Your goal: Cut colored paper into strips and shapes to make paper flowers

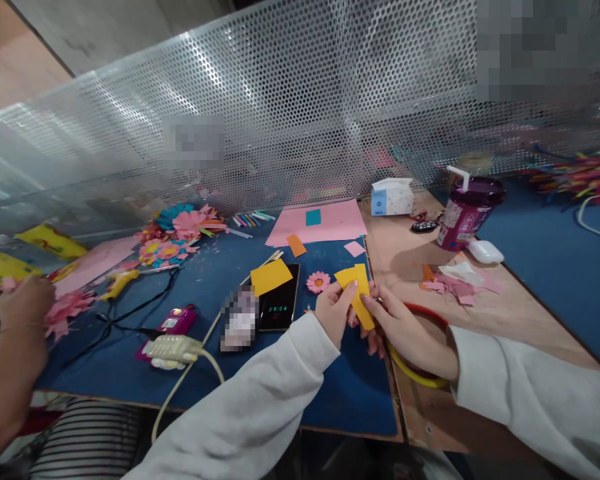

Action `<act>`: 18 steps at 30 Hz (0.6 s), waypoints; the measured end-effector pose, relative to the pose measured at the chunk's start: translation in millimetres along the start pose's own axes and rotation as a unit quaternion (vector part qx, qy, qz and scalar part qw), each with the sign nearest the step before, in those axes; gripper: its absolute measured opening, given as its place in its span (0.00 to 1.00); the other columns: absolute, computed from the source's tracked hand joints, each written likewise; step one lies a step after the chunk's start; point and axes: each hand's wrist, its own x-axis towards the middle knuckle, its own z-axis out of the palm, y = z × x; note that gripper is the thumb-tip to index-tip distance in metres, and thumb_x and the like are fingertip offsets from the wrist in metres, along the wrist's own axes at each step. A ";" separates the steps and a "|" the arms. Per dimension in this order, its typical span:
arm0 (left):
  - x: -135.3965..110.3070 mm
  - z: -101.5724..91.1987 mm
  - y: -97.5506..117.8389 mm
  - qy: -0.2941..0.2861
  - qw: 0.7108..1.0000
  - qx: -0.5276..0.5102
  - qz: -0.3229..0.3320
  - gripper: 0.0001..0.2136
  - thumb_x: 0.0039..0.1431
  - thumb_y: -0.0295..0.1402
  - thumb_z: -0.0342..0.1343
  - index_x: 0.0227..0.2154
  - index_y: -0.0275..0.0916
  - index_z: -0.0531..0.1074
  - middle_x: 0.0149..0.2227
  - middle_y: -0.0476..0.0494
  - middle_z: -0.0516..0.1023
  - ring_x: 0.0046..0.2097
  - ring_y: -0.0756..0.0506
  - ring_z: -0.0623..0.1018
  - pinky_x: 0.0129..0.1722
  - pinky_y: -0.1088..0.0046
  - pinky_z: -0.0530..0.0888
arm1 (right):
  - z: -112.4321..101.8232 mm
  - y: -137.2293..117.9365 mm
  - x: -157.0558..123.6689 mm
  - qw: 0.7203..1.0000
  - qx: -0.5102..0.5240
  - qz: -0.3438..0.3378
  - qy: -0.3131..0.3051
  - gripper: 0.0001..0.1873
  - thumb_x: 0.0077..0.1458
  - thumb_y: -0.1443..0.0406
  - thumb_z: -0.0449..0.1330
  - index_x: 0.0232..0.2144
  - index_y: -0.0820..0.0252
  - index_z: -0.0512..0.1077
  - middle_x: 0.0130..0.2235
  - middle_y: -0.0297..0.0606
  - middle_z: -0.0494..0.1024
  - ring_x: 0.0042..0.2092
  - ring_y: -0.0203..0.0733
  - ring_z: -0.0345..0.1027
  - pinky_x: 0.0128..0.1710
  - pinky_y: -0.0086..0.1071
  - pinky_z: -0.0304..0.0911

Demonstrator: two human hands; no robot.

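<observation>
Yellow paper is pinched between my two hands above the blue table. It shows as two overlapping parts, and I cannot tell whether it is one folded piece or two. My left hand is closed on its left part, thumb on top. My right hand grips the right edge with thumb and fingers. Just left of the paper lies a pink paper flower with an orange centre. A larger yellow sheet rests partly over a phone showing 09:04.
A purple cup with a straw stands right, near paper scraps and a tissue pack. A roll of tape or ring lies under my right wrist. Cables and a glue gun lie left, beside a co-worker's hand.
</observation>
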 end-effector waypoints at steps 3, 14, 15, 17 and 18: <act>1.2 -1.5 -1.5 0.004 1.000 0.004 0.000 0.19 0.45 0.49 0.62 0.26 0.35 0.72 0.11 0.59 0.59 0.13 0.57 0.57 0.14 0.79 0.56 | -0.6 -0.1 0.7 1.000 0.000 -0.009 0.002 0.21 0.56 0.45 0.52 0.34 0.56 0.57 0.25 0.30 0.71 0.19 0.34 0.66 0.14 0.27 0.61; 4.9 -3.4 -5.9 0.030 0.999 0.037 -0.024 0.19 0.45 0.50 0.61 0.22 0.38 0.64 0.10 0.59 0.58 0.13 0.57 0.58 0.15 0.79 0.58 | -10.1 3.7 10.8 0.985 -0.100 -0.081 0.112 0.17 0.54 0.50 0.55 0.29 0.58 0.65 0.29 0.34 0.70 0.31 0.38 0.63 0.33 0.33 0.62; 4.9 -3.3 -5.9 0.027 0.999 0.039 -0.021 0.19 0.45 0.49 0.61 0.22 0.38 0.64 0.10 0.59 0.58 0.13 0.57 0.58 0.15 0.80 0.58 | -10.0 3.4 10.7 0.986 -0.094 -0.082 0.111 0.17 0.54 0.50 0.55 0.29 0.58 0.65 0.30 0.34 0.71 0.32 0.38 0.64 0.34 0.33 0.62; 4.8 -3.4 -5.9 0.024 0.998 0.051 -0.009 0.18 0.45 0.48 0.61 0.22 0.37 0.66 0.11 0.59 0.58 0.14 0.57 0.58 0.15 0.80 0.57 | -9.6 2.6 10.6 0.987 -0.081 -0.087 0.109 0.17 0.53 0.50 0.56 0.31 0.58 0.66 0.32 0.35 0.72 0.34 0.39 0.66 0.36 0.34 0.64; 4.9 -3.5 -6.0 0.024 0.998 0.057 -0.002 0.18 0.46 0.48 0.61 0.23 0.37 0.67 0.11 0.59 0.58 0.14 0.57 0.58 0.15 0.80 0.57 | -9.5 2.4 10.6 0.987 -0.077 -0.090 0.108 0.17 0.53 0.51 0.56 0.31 0.58 0.66 0.32 0.35 0.73 0.35 0.39 0.66 0.36 0.35 0.64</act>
